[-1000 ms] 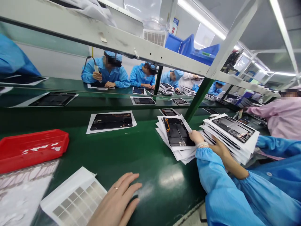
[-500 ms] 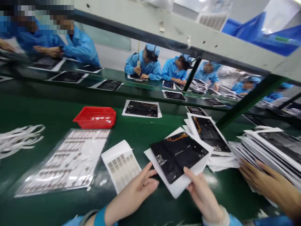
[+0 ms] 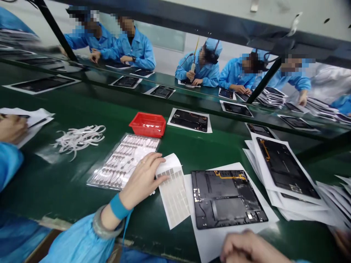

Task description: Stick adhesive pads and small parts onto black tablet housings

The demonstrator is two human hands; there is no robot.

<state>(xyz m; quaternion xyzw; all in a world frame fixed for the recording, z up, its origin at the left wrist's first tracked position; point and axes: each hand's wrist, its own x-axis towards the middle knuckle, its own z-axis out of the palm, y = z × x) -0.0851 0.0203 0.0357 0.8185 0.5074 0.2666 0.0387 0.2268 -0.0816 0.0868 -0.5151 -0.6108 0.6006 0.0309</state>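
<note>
My left hand (image 3: 145, 173) reaches over the left edge of a white sheet of grey rectangular stickers (image 3: 174, 195). Its thumb and fingers are apart and lie over the sheet's upper part; nothing is gripped. To the right, a black tablet housing (image 3: 230, 212) with an orange flex cable (image 3: 229, 176) along its top lies flat on white paper (image 3: 204, 239). My right hand (image 3: 246, 246) is just below the housing, at the bottom edge of the view. It is blurred and partly cut off, so I cannot make out what its fingers hold.
Left of the stickers lies a clear bag of small cable-like parts (image 3: 120, 157), with a red bin (image 3: 148, 126) behind it. White strips (image 3: 79, 138) lie farther left. Housings on paper (image 3: 287, 168) are stacked at right. Co-workers sit opposite; another person's hand (image 3: 12, 128) is at left.
The view has swung left. My right hand has let go of the tablet housing, which now lies flat on the table. My left hand has moved from beside the housing to the sticker sheet.
</note>
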